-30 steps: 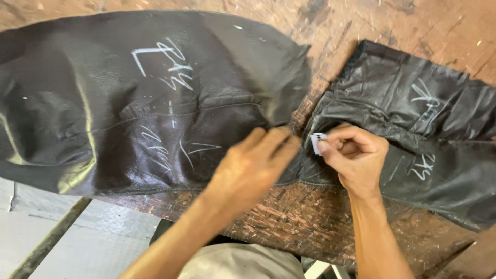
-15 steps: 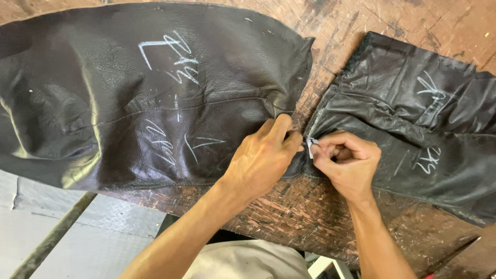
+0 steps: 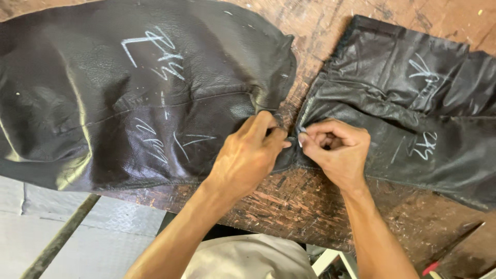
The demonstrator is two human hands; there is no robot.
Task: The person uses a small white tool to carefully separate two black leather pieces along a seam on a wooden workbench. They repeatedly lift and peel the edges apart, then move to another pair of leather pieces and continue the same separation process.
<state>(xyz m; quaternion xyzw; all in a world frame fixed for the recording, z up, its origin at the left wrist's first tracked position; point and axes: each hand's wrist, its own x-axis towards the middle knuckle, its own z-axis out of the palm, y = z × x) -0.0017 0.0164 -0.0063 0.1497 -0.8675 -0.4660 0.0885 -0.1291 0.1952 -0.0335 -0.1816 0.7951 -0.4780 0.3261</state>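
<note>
Both hands meet fingertip to fingertip, left hand pinching, right hand curled into a pinch.

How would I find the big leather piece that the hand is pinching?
Look at the scratched wooden table, then at its left half. The big dark leather piece lies there, its right edge pinched by the left hand. It is wider and rounder than the folded leather piece on the right.

Both leather pieces, the big one upper left and the smaller one upper right, are dark brown-black with white chalk scribbles. The table is worn reddish-brown wood, speckled pale.
</note>
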